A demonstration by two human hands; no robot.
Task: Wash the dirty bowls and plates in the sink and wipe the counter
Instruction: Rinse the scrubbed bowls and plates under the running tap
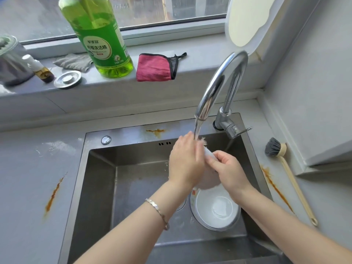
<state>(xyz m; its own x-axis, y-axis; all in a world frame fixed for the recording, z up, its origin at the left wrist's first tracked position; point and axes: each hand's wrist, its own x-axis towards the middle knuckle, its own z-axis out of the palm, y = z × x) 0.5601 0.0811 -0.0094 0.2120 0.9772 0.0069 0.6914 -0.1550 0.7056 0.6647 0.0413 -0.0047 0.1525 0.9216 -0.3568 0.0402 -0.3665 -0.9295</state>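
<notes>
Noted over the back right part of the grey steel sink (99, 187): round white bowl (207, 151), tipped on edge beneath the water stream (197, 128) from the curved chrome tap (219, 88). Only a strip of white rim and a pale lower curve visible, the rest hidden behind the hands. Left hand (185, 162) laid flat against the bowl's left side, fingers straight and together, pressing rather than grasping; silver bracelet (158, 209) on that wrist. Right hand (226, 168) clamped on the right rim, fingers curled over the edge. Bowl sandwiched between both hands, clear of the sink floor. Directly below, toward the front right corner of the sink floor: second white bowl with a thin blue rim line (217, 210), upright, wet inside. Recorded on the grey counter (24, 168): orange-brown stains (54, 193) beside the sink's left and right edges; grey-bristled brush with a pale wooden handle (274, 149) along the right edge. On the window ledge (118, 80): tall green detergent bottle (102, 44), folded red cloth (155, 67).
</notes>
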